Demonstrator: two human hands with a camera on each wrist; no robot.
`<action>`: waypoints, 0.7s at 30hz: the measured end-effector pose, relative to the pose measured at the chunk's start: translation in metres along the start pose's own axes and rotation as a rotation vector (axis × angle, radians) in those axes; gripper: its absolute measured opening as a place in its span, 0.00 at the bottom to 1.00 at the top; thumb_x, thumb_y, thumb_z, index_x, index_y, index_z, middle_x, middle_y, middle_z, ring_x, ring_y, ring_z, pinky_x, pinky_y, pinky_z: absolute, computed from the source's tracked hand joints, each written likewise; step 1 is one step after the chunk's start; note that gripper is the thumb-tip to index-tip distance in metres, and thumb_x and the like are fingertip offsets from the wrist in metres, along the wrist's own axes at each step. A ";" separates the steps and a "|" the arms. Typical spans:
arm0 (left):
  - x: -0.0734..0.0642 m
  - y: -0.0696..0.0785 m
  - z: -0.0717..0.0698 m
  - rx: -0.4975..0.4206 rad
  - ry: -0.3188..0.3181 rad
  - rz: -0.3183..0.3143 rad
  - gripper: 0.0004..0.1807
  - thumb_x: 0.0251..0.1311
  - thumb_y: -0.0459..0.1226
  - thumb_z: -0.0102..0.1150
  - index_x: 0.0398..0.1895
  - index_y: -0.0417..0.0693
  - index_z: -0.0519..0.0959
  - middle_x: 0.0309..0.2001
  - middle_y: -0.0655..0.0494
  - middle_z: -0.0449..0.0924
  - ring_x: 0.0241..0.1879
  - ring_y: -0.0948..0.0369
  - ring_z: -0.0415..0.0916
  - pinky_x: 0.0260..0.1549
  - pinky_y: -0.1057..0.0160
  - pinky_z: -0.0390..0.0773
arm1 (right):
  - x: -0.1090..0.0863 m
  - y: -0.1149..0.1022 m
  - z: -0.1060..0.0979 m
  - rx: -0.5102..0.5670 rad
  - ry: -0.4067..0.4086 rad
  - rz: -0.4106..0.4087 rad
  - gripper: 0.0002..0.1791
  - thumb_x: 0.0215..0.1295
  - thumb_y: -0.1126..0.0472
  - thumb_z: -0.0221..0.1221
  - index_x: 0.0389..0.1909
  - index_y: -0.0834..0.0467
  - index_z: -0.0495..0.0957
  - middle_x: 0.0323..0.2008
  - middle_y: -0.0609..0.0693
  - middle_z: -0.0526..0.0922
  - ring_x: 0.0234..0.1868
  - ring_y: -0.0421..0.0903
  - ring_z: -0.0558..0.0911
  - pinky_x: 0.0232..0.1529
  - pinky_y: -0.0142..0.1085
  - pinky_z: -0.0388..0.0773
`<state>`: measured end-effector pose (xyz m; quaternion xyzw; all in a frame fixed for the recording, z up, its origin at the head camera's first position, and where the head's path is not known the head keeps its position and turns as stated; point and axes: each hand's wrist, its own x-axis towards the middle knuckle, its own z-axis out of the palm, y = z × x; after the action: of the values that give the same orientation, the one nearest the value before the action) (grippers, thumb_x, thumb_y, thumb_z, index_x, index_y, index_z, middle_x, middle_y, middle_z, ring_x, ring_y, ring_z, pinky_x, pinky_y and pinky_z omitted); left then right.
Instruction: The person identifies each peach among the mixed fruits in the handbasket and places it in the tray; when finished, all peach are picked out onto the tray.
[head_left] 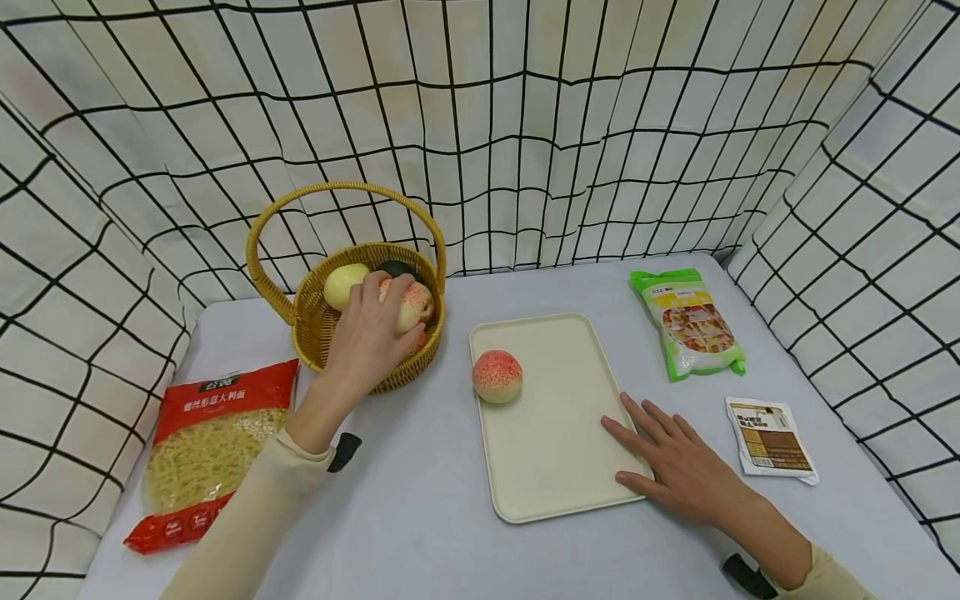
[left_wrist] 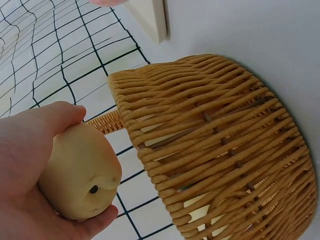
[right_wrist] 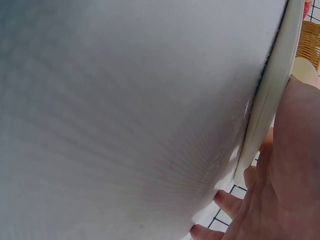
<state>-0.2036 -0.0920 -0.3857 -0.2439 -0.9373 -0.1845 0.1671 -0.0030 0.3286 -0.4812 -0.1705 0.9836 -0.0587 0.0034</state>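
Right hand [head_left: 678, 471], fingers spread, at right edge of cream rectangular tray [head_left: 558, 467]. Red-and-clear pasta bag [head_left: 213, 450] flanks left forearm; brown-and-white packet [head_left: 771, 439] lies right. Pink-speckled round peach [head_left: 497, 377] sits on tray's left side. Left hand [head_left: 366, 332] grips pale yellow peach [left_wrist: 82, 170] over golden wicker basket [head_left: 311, 329], arched handle [head_left: 347, 187] rising beyond. Green food bag [head_left: 692, 325], black grid netting [head_left: 551, 146] behind.

The tray [head_left: 558, 442], a peach [head_left: 497, 377] on it, lies right of the basket [head_left: 310, 333] and pasta bag [head_left: 213, 454].
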 end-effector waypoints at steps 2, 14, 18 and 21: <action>0.001 0.001 0.000 0.002 0.007 0.005 0.35 0.67 0.43 0.71 0.73 0.46 0.68 0.68 0.32 0.66 0.56 0.36 0.70 0.47 0.41 0.80 | 0.000 0.000 0.000 -0.003 0.003 -0.002 0.40 0.75 0.33 0.57 0.84 0.36 0.59 0.86 0.53 0.55 0.82 0.64 0.64 0.71 0.71 0.67; 0.007 0.018 0.006 -0.036 0.020 0.025 0.34 0.66 0.42 0.71 0.72 0.46 0.69 0.67 0.33 0.66 0.56 0.37 0.70 0.51 0.41 0.79 | 0.000 0.001 0.001 -0.004 0.018 -0.009 0.40 0.75 0.33 0.58 0.84 0.36 0.59 0.86 0.53 0.56 0.81 0.64 0.65 0.71 0.70 0.68; 0.008 0.025 0.007 -0.049 0.021 0.034 0.33 0.66 0.42 0.71 0.72 0.48 0.70 0.66 0.34 0.67 0.56 0.37 0.70 0.51 0.41 0.79 | 0.000 0.001 0.001 -0.007 0.018 -0.010 0.40 0.74 0.33 0.58 0.84 0.37 0.60 0.86 0.53 0.56 0.81 0.64 0.65 0.71 0.71 0.68; 0.009 0.029 0.008 -0.058 0.020 0.037 0.34 0.66 0.41 0.71 0.72 0.48 0.70 0.66 0.35 0.67 0.56 0.37 0.70 0.51 0.41 0.79 | 0.000 0.001 0.001 -0.009 0.022 -0.010 0.40 0.74 0.34 0.58 0.83 0.36 0.60 0.86 0.53 0.57 0.81 0.64 0.65 0.71 0.70 0.68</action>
<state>-0.1981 -0.0616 -0.3813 -0.2642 -0.9252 -0.2110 0.1725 -0.0034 0.3291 -0.4826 -0.1746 0.9830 -0.0562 -0.0086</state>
